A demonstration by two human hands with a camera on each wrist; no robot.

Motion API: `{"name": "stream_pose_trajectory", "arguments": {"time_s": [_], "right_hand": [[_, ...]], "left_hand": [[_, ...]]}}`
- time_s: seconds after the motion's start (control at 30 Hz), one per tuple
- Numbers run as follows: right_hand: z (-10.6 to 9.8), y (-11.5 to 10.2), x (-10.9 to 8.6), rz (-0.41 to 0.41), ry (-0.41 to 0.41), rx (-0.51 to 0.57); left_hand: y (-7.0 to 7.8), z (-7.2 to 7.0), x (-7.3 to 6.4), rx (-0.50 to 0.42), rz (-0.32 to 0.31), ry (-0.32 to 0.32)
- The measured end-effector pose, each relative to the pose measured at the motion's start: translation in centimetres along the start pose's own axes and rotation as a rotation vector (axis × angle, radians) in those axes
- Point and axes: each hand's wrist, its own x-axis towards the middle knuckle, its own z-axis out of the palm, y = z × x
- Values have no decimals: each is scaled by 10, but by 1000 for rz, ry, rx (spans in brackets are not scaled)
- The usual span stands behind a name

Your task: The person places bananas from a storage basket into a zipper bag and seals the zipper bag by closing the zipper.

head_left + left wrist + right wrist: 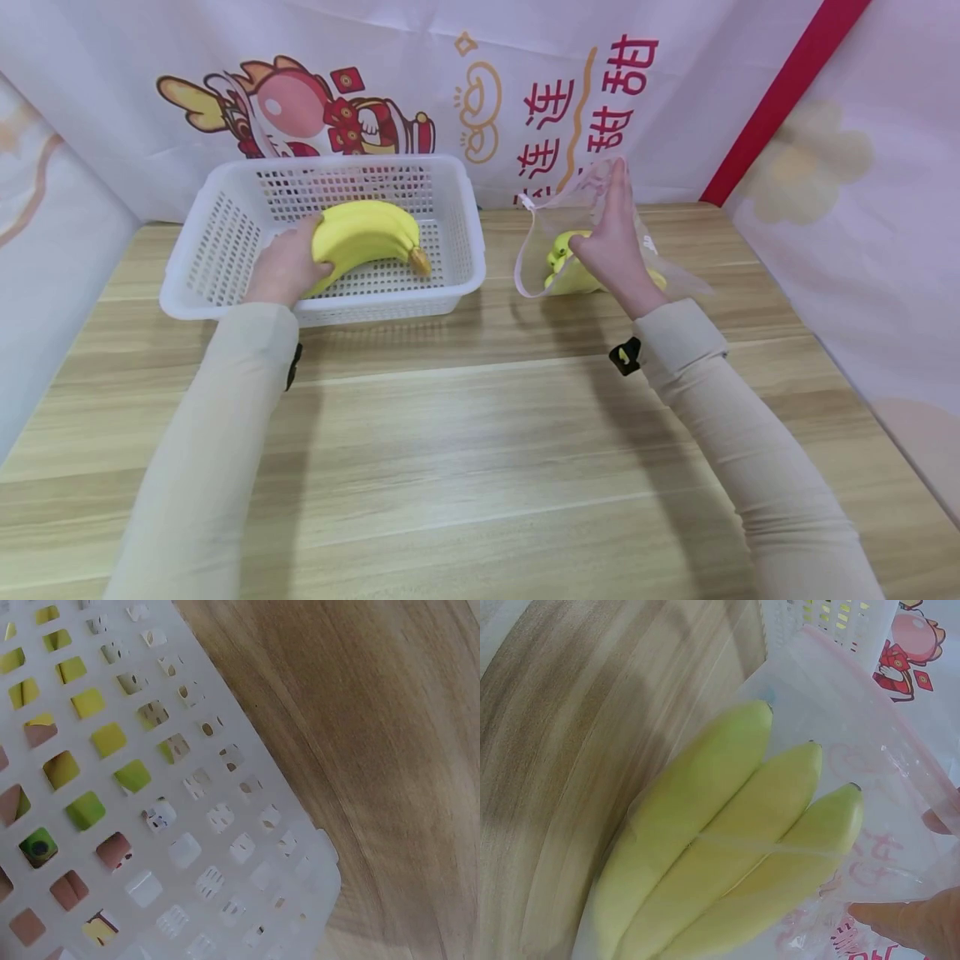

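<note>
A yellow bunch of bananas (367, 229) lies in a white plastic basket (471, 221), its brown stem end pointing right. My left hand (285, 262) reaches over the basket's near side and grips the bunch at its left end. In the left wrist view, the perforated basket wall (300, 900) partly hides fingers and fruit. Further right, a clear zip bag (817, 682) holds more bananas (735, 817), with greenish tips towards its mouth. My right hand (617, 242) props up the bag, its fingers straight along the plastic and its thumb spread apart from them.
The wooden table (450, 433) carries the basket on the left and the bag on the right. Close behind both hangs a printed white cloth (420, 50) with red lettering. Another cloth (885, 275) borders the right side.
</note>
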Motion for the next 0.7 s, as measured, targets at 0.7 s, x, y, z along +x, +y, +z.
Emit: {"name": "stream_pose_trajectory", "arguments": {"time_s": [0.7], "right_hand": [[-2,3,-1,1,-3,-15]], "left_hand": [[3,-1,-3,-73,-32,64]]}}
